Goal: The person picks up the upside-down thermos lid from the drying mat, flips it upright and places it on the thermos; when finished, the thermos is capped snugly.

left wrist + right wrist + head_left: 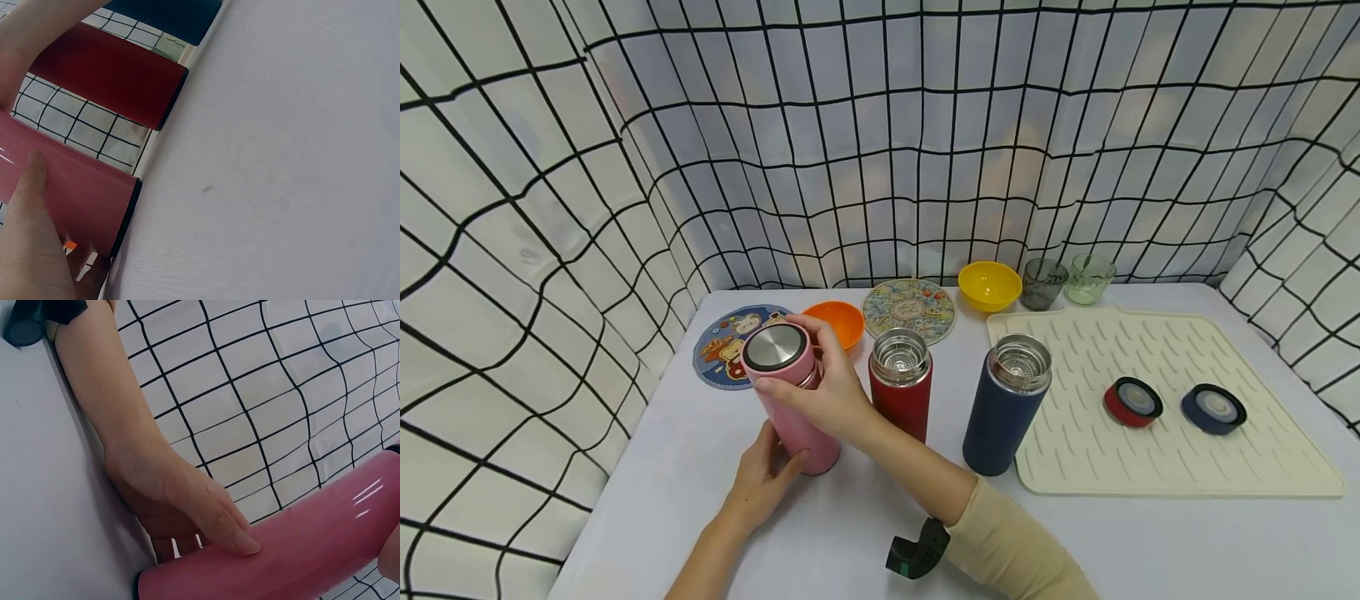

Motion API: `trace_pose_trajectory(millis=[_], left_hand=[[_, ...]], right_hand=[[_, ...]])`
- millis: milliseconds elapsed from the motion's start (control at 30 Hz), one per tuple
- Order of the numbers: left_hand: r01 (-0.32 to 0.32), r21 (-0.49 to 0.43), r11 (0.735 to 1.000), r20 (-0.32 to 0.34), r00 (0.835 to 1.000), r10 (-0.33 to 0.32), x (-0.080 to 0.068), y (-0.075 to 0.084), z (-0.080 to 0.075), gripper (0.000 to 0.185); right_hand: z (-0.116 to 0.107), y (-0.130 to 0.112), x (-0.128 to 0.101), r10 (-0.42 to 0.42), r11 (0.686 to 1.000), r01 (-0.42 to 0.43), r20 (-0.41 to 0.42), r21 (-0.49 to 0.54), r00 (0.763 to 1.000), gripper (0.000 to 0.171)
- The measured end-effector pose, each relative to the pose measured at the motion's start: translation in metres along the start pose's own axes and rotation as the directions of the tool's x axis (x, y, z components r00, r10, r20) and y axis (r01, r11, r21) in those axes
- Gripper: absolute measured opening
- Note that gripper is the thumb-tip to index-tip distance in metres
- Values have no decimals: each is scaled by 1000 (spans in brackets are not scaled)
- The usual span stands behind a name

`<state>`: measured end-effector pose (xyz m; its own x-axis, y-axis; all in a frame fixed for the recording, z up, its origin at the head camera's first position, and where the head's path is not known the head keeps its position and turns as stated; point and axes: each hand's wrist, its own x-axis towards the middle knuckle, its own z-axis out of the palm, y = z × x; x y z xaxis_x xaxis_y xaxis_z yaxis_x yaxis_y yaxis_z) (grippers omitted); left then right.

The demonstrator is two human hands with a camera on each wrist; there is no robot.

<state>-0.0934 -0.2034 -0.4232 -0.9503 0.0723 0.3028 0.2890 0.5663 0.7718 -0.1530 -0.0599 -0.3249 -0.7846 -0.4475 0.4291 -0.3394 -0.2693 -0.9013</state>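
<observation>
Three flasks stand in a row: pink flask (793, 400) at 9 o'clock, its base gripped by the left hand (765, 483), its lid (775, 347) clasped by the right hand (827, 392); red flask (901, 392) and navy flask (1007, 408), both lidless, crowd its 3 o'clock side.

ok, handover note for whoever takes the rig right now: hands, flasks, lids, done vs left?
Right hand: grips the lid on top of the pink flask.
Left hand: holds the pink flask near its base, steadying it on the table.
Red flask and blue flask: upright, open, strainers visible.
Red lid and blue lid: on the drying mat.
Done: two flasks uncapped. Left: the pink lid is still on.
</observation>
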Motion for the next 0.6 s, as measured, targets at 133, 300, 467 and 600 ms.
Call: trace_pose_trajectory(millis=[133, 300, 467, 600], left_hand=[[6, 16, 1000, -2, 1000, -6, 0, 0, -1, 52], [13, 25, 1000, -3, 1000, -13, -1, 0, -2, 51], [-14, 26, 1000, -5, 1000, 14, -1, -2, -1, 49], [-32, 18, 999, -5, 999, 32, 1, -16, 4, 50]], right_hand=[[-1, -8, -2, -16, 1000, 16, 28, -12, 999, 67], [-2, -10, 0, -20, 1000, 20, 66, -1, 998, 68], [-1, -10, 0, 5, 1000, -6, 44, 28, 999, 66], [-1, -11, 0, 11, 1000, -12, 24, 29, 1000, 67]])
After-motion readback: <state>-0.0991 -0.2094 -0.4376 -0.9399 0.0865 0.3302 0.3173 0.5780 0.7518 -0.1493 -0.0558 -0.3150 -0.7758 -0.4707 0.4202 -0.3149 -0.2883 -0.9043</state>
